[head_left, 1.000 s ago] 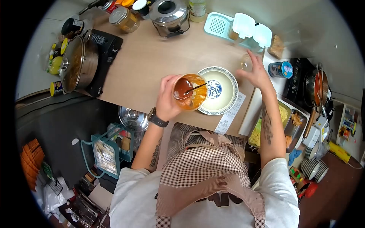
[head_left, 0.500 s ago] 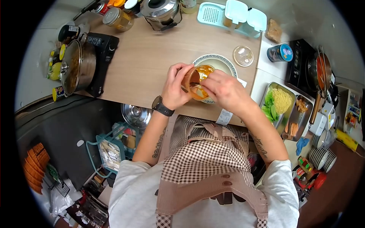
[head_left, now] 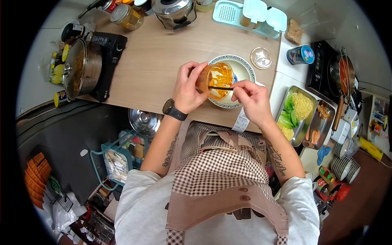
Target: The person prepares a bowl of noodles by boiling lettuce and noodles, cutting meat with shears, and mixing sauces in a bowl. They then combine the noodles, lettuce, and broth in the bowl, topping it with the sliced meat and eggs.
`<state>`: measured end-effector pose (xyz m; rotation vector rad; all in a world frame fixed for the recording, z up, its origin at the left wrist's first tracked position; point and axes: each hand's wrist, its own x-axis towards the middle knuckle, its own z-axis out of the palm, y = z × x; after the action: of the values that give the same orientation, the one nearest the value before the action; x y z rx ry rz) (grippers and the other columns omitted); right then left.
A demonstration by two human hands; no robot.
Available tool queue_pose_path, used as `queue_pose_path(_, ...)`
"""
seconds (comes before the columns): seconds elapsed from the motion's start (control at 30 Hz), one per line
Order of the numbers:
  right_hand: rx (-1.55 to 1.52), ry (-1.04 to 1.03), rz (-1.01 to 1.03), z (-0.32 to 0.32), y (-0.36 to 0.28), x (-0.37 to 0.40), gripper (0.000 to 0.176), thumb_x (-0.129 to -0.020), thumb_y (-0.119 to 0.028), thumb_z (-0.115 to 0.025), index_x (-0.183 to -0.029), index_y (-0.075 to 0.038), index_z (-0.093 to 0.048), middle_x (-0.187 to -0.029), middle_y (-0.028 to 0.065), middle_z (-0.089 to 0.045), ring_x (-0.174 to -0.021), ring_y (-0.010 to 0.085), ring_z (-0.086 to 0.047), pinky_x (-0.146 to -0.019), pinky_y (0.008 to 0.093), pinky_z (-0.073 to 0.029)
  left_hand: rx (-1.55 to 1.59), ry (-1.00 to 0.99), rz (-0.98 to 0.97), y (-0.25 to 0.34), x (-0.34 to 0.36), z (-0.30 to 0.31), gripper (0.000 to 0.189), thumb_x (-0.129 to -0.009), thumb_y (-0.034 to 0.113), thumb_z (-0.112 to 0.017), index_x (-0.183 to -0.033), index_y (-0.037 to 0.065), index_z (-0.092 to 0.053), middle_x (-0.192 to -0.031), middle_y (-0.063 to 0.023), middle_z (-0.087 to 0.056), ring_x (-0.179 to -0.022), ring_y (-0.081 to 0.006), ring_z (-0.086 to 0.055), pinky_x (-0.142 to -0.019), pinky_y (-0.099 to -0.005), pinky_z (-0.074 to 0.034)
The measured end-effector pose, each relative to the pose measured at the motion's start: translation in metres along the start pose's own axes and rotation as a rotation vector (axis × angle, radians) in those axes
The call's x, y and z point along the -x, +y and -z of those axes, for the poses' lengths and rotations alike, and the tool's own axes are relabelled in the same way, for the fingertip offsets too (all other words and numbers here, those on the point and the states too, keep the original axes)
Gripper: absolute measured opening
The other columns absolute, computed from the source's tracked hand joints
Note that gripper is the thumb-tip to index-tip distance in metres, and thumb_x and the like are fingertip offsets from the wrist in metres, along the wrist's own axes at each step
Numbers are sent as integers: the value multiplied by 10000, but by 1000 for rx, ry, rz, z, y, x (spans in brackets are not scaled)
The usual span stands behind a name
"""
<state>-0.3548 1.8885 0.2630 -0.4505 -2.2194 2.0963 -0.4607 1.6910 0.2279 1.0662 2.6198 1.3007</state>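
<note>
My left hand (head_left: 190,87) grips a clear jar (head_left: 220,75) smeared inside with orange-brown sauce, its mouth tilted to the right. Between the fingers of my right hand (head_left: 254,100) is a thin dark-handled spoon (head_left: 221,88), which reaches into the jar; its far end is hidden. Below the jar sits a white bowl (head_left: 244,67) with a blue patterned rim, partly covered by the jar and my hands. A round clear lid (head_left: 261,58) lies on the table to the right of the bowl.
On the left a lidded pot (head_left: 79,69) stands on a black burner (head_left: 108,53). At the right are a metal tray (head_left: 290,92) of noodles and greens and a pan (head_left: 346,77). A printed receipt (head_left: 241,121) hangs at the table's front edge. Turquoise containers (head_left: 253,16) line the back.
My right hand has drawn back to the right and down, so the dark handle now shows. The jar is tipped further, its mouth facing more to the right.
</note>
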Motion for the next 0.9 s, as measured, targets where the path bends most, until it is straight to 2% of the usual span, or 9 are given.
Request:
queue_pose_path(0.03, -209, -2, -215, -1, 5, 1, 115, -920, -41, -584, -953, 10, -682, -696, 56, -668, -570, 112, -562, -552, 243, -450, -35, -8, -6, -1, 0, -1, 790, -618, 34, -840, -1337, 107, -520, -1228, -144, -484, -1140, -325, -523, -932, -385, -506)
queue_pose_path(0.17, -618, 115, -393, 9, 25, 6, 123, -944, -66, -580, -988, 14, -662, -745, 64, -679, -588, 76, -548, -548, 194, -415, -97, -2, -28, -3, 0, -2, 785, -614, 45, -832, -1334, 111, -526, -1230, -148, -474, -1122, -336, -520, -931, -393, -500)
queue_pose_path(0.3, -632, 228, -313, 28, 36, 24, 136, -958, -85, -574, -1024, 7, -650, -759, 69, -681, -584, 80, -531, -543, 190, -393, 2, 43, 49, -14, 6, -2, 789, -597, 52, -816, -1330, 113, -532, -1218, -157, -475, -1111, -346, -513, -948, -408, -482)
queue_pose_path(0.43, -81, 439, -133, 40, 61, 42, 147, -966, -70, -570, -1031, 22, -665, -780, 56, -692, -681, 88, -587, -602, 221, -452, 26, 63, 125, -24, 13, 2, 806, -591, 60, -823, -1337, 112, -522, -1224, -161, -472, -1122, -348, -512, -952, -406, -483)
queue_pose_path(0.57, 715, 186, 382, 43, 82, 26, 119, -862, 10, -653, -979, 5, -675, -748, 115, -643, -682, 244, -620, -623, 327, -496, 21, 65, 138, -29, 16, 3, 807, -591, 65, -822, -1339, 107, -520, -1220, -163, -471, -1128, -351, -511, -947, -403, -487)
queue_pose_path(0.6, 734, 167, 425, 41, 84, 19, 156, -812, 23, -680, -965, -7, -676, -765, 150, -609, -685, 312, -604, -632, 366, -500, 21, 61, 148, -28, 17, 3, 808, -592, 67, -822, -1340, 105, -519, -1219, -164, -472, -1129, -350, -511, -946, -401, -488)
queue_pose_path(0.7, 730, 231, 395, 44, 88, 5, 139, -826, 16, -672, -965, 0, -676, -764, 151, -609, -672, 314, -603, -623, 365, -500, 15, 61, 144, -29, 19, 3, 807, -594, 69, -821, -1342, 103, -517, -1217, -168, -473, -1130, -349, -513, -942, -399, -491)
queue_pose_path(0.73, 697, 265, 316, 45, 87, 4, 98, -874, -5, -644, -966, 5, -674, -742, 127, -632, -646, 250, -611, -608, 336, -497, 13, 62, 140, -28, 20, 3, 807, -595, 70, -821, -1342, 103, -517, -1217, -169, -473, -1129, -349, -513, -941, -399, -492)
queue_pose_path(0.9, -75, 410, -178, 53, 93, 6, 126, -969, -83, -570, -979, 5, -660, -746, 39, -673, -641, 72, -545, -567, 220, -423, 5, 65, 158, -29, 23, 2, 799, -600, 75, -823, -1339, 110, -523, -1207, -170, -481, -1123, -349, -516, -931, -406, -496)
